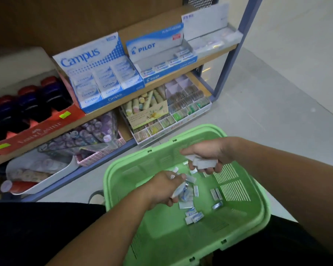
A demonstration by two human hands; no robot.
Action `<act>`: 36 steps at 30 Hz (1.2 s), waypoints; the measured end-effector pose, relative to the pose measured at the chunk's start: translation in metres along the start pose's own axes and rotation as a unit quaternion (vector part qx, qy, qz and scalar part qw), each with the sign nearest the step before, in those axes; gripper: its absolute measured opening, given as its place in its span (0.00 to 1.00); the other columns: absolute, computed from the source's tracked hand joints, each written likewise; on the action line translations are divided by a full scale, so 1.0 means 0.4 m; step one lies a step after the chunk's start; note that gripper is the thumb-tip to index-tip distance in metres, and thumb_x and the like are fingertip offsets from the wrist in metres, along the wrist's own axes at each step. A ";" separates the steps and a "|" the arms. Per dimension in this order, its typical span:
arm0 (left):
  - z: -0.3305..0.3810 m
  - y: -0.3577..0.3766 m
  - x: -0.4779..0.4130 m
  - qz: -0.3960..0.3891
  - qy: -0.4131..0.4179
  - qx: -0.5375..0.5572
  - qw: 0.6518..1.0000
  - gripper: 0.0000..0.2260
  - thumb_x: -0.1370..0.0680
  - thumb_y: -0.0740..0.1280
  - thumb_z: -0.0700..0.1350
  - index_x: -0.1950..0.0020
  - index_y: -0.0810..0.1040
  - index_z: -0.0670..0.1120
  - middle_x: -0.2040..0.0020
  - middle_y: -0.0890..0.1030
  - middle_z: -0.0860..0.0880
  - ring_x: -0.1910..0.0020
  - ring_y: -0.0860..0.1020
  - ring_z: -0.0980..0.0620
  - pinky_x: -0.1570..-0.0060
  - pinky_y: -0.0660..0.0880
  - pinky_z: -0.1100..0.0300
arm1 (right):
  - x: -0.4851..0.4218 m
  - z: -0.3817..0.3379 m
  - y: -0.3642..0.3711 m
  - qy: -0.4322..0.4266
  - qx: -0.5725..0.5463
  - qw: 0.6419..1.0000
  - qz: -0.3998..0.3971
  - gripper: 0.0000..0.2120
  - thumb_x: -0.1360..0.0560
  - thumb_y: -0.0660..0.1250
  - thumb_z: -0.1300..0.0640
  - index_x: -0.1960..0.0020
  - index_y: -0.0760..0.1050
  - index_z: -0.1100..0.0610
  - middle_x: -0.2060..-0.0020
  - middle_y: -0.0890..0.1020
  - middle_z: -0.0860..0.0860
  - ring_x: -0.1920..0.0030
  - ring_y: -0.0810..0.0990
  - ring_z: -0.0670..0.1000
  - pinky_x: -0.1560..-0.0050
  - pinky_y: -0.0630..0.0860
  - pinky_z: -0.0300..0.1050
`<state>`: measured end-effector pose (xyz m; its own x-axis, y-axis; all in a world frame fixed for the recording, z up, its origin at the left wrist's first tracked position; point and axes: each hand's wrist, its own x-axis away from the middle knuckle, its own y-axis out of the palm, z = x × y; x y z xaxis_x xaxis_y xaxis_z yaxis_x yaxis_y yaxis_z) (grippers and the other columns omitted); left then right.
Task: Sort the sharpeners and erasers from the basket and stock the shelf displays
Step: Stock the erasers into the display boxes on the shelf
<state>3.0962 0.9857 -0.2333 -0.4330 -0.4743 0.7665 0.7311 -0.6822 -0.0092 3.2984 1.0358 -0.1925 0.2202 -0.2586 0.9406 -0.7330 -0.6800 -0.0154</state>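
Observation:
A green plastic basket [244, 223] sits in front of me, low in the view. Several small wrapped erasers [193, 215] lie scattered on its bottom. Inside the basket my left hand [162, 189] grips a small bunch of wrapped erasers with curled fingers. My right hand [208, 152] hovers over the basket's far side and holds a stack of white erasers [205, 163] between thumb and fingers. On the shelf behind stand the Campus eraser display [104, 81] and the Pilot eraser display [161, 58].
A clear display tray [213, 41] stands right of the Pilot box. The lower shelf holds a compartment box of small items [171, 116] and purple round items [88, 131]. A red Faber-Castell box [33, 120] sits at the left. Grey floor spreads to the right.

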 end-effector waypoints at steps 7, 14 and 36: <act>0.240 -0.115 0.207 -0.051 0.039 0.160 0.985 0.18 0.22 0.71 0.52 0.39 0.75 0.42 0.62 0.76 0.47 0.69 0.76 0.53 0.69 0.76 0.62 | 0.205 -0.155 -0.023 -0.038 -0.003 0.996 0.086 0.31 0.25 0.53 0.25 0.59 0.72 0.53 0.74 0.70 0.50 0.77 0.63 0.49 0.77 0.55 0.34; 0.420 -0.199 0.355 -0.067 0.090 0.152 0.982 0.06 0.23 0.68 0.45 0.48 0.78 0.45 0.60 0.78 0.45 0.68 0.75 0.50 0.72 0.70 0.61 | 0.415 -0.230 0.014 -0.191 -0.129 0.971 0.066 0.19 0.21 0.53 0.38 0.50 0.73 0.51 0.64 0.72 0.55 0.73 0.69 0.52 0.76 0.57 0.35; 0.528 -0.268 0.292 0.104 0.255 0.223 0.935 0.07 0.20 0.69 0.48 0.47 0.75 0.46 0.55 0.80 0.40 0.59 0.76 0.45 0.63 0.72 0.54 | 0.361 -0.324 0.053 -0.351 -0.304 0.877 0.124 0.16 0.31 0.78 0.49 0.46 0.83 0.54 0.58 0.84 0.54 0.71 0.69 0.47 0.73 0.54 0.39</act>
<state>3.0785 1.1210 -0.0073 -0.3690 -0.8522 0.3708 0.9254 -0.2997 0.2320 3.2311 1.0729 -0.0132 0.1919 -0.8504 0.4898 -0.9749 -0.1077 0.1950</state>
